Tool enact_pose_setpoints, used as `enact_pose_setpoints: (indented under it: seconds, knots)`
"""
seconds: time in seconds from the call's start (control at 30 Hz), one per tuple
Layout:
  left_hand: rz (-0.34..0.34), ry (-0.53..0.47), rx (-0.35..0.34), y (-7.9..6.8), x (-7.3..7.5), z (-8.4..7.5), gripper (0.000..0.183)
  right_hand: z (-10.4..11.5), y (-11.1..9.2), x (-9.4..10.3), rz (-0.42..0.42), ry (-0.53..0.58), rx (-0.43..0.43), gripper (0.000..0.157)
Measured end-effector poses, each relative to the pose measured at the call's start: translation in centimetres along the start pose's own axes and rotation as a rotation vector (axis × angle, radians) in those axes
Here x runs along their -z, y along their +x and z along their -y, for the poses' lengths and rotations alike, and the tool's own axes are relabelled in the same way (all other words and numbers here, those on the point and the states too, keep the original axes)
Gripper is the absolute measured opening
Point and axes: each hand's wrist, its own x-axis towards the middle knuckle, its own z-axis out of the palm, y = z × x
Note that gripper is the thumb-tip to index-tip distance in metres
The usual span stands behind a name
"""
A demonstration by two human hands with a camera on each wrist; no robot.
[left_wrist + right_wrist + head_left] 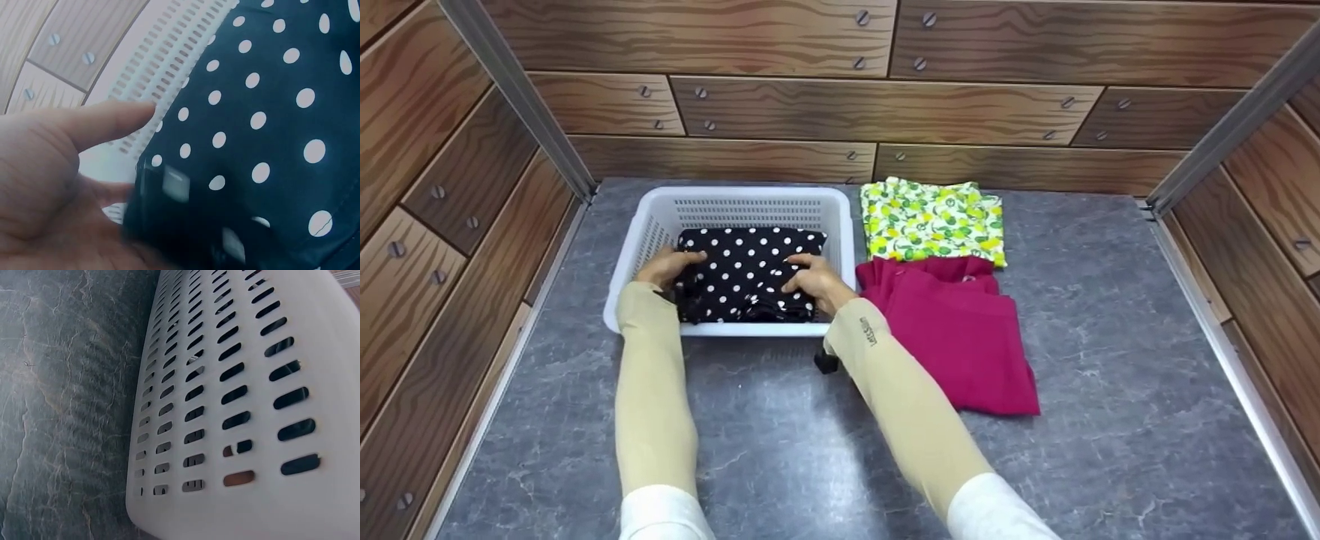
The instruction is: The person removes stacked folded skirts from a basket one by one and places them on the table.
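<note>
A folded black cloth with white polka dots (742,262) lies inside a white plastic basket (761,329). At the cloth's left edge is my left hand (666,266). In the left wrist view its thumb (121,121) is straight and apart from the polka-dot cloth (253,121), while the other fingers are partly hidden at the cloth's edge. My right hand (821,283) is at the cloth's right side, with extended fingers over it. The right wrist view has only the basket's slotted outer wall (211,433); that hand is hidden there.
Right of the basket lies a folded white cloth with a yellow and green print (934,221). A folded magenta garment (960,337) overlaps its front edge. Wood-patterned panels (780,112) enclose the grey marbled surface (1110,337) at the back and sides.
</note>
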Motion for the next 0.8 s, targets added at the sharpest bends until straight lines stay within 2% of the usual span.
enact_pose_setpoints:
  seconds: [0.07,0.17,0.23,0.27,0.3,0.37,0.43,0.5,0.53,0.6,0.67,0.73,0.77,0.8]
  knots:
    - [-0.002,-0.010,-0.026,2.6,0.3,1.8,0.038,-0.1,0.0,0.1,-0.007,0.005,0.008,0.068]
    - [-0.041,0.055,-0.079,7.5,1.1,5.0,0.047,-0.2,0.1,0.1,-0.005,0.024,0.016,0.066]
    - [-0.061,0.102,-0.074,9.0,1.3,6.0,0.056,-0.3,0.1,0.1,-0.005,0.028,0.020,0.064]
    - [-0.056,0.115,-0.069,9.2,1.3,6.2,0.062,-0.2,0.1,0.1,-0.007,0.031,0.018,0.063]
    - [-0.039,0.112,-0.065,8.9,1.4,5.9,0.061,-0.2,0.2,0.1,-0.008,0.029,0.018,0.063]
    - [-0.001,0.040,-0.073,8.9,1.7,6.0,0.063,-0.1,0.2,0.0,-0.013,0.021,0.018,0.063]
    - [-0.027,-0.021,-0.095,9.2,1.8,6.3,0.062,0.0,0.2,0.0,-0.017,0.005,0.019,0.064]
    - [-0.038,-0.079,-0.133,9.2,2.1,6.6,0.077,0.0,0.2,-0.1,-0.021,-0.019,0.021,0.065]
    - [-0.059,-0.082,-0.154,9.5,2.2,7.0,0.091,0.1,0.1,-0.1,-0.024,-0.030,0.024,0.065]
    - [-0.084,-0.048,-0.144,7.4,1.9,5.8,0.106,0.1,0.1,-0.1,-0.031,-0.053,0.028,0.066]
    - [-0.038,-0.014,-0.127,4.1,1.3,3.6,0.109,0.1,0.1,-0.1,-0.035,-0.071,0.033,0.066]
    - [0.002,0.037,-0.103,1.0,0.5,1.5,0.097,0.0,0.0,-0.1,-0.036,-0.077,0.036,0.067]
    - [0.029,0.052,-0.088,0.0,0.2,0.6,0.090,0.0,0.0,-0.1,-0.038,-0.077,0.037,0.067]
    - [0.052,0.071,-0.084,-0.3,0.1,0.3,0.083,0.1,0.0,0.0,-0.034,-0.071,0.032,0.067]
